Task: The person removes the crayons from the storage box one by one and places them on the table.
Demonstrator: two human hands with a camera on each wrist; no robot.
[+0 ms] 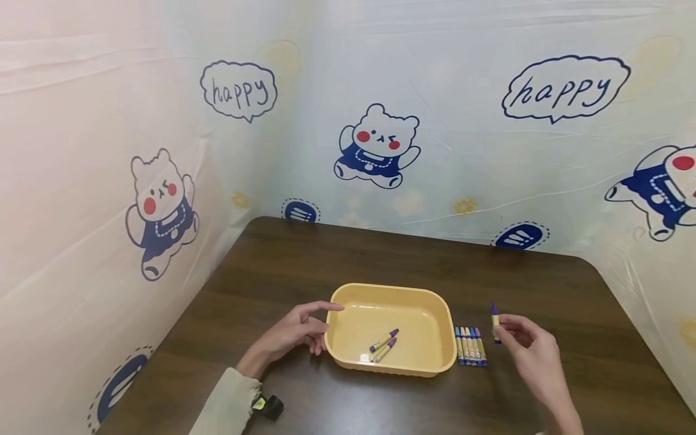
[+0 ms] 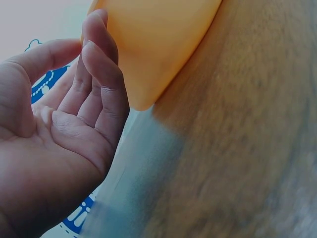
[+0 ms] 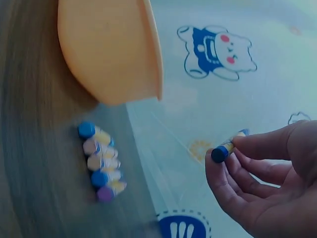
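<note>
My right hand pinches an indigo-tipped crayon between thumb and fingertips, its tip upward in the head view. In the right wrist view the dark blue end of this crayon faces the camera. At the left end of a yellow plastic tub, my left hand grips the rim, one finger reaching over it and the others outside. Two purple crayons lie side by side on the tub's floor. Just right of the tub, several crayons form a neat row, tips pointing away.
The dark brown wooden table has rounded far corners. A pale curtain printed with bears and "happy" bubbles hangs behind it and along both sides. A small black object with a strap is at my left wrist.
</note>
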